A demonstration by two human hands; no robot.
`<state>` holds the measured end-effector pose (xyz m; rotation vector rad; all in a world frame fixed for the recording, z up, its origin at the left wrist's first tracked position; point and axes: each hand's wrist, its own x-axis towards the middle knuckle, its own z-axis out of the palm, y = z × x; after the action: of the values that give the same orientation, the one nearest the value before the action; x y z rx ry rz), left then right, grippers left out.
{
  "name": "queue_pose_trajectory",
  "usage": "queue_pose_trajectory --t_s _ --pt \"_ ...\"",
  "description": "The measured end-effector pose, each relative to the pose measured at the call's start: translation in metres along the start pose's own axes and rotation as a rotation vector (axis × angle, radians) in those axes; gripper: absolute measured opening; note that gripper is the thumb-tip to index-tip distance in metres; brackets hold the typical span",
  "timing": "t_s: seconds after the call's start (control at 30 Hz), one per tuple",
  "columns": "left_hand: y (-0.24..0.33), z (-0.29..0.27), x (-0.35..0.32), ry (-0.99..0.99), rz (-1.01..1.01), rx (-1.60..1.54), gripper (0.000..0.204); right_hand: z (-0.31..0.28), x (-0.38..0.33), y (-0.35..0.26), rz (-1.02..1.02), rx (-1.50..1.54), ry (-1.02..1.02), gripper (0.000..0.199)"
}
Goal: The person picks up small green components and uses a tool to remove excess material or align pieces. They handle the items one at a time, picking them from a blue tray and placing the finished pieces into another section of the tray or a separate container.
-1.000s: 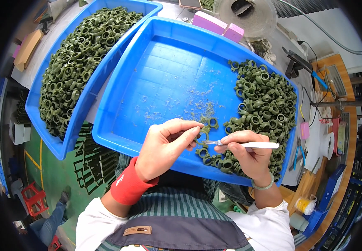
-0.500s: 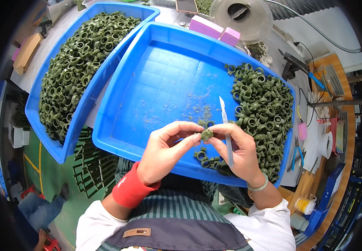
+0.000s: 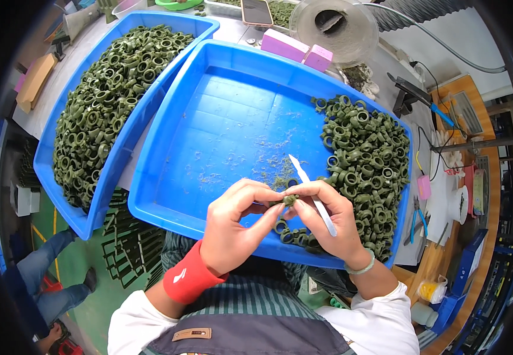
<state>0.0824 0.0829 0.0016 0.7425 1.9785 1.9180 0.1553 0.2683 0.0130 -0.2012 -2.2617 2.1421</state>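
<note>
Between the fingertips of both my hands is a small dark green plastic ring [image 3: 290,200], partly covered by the fingers. My left hand [image 3: 232,222] pinches it with thumb and forefinger. Gripping its other side, my right hand [image 3: 342,228] also has a scalpel [image 3: 325,218] tucked among its fingers, blade pointing up and left. Both hands are over the near edge of a large blue tray [image 3: 215,112]. Inside it, a heap of similar green rings [image 3: 366,154] fills the right side, and thin green trimmings [image 3: 277,168] lie scattered in the middle.
A second blue bin [image 3: 46,151], piled with green rings, stands on the left. Purple blocks [image 3: 285,45], a phone [image 3: 256,12] and a round clear container [image 3: 360,29] sit beyond the tray. Blue-handled pliers [image 3: 419,220] lie to the right. Someone's legs [image 3: 52,260] show at lower left.
The scalpel has tilted further left and its tip is lower. The green ring has turned and moved slightly down between my fingers. The other person's legs show more at lower left.
</note>
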Motion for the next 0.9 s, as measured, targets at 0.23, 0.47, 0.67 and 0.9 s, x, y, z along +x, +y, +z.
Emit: queue_pose_trajectory --t_s 0.23,0.47,0.67,0.9 --pt "0.001 -0.008 0.000 -0.054 -0.297 -0.429 0.016 0.001 0.001 0.003 -0.063 -0.017 -0.013 0.023" --pt "0.006 -0.021 0.009 -0.140 -0.231 -0.313 0.016 0.000 -0.001 -0.002 -0.102 -0.070 -0.062 0.019" --pt "0.004 -0.026 0.012 -0.207 -0.236 -0.303 0.013 -0.003 -0.002 -0.008 0.029 0.042 -0.129 0.019" --pt "0.006 -0.019 0.010 -0.200 -0.511 -0.504 0.023 -0.002 0.000 -0.005 -0.273 -0.312 0.001 0.026"
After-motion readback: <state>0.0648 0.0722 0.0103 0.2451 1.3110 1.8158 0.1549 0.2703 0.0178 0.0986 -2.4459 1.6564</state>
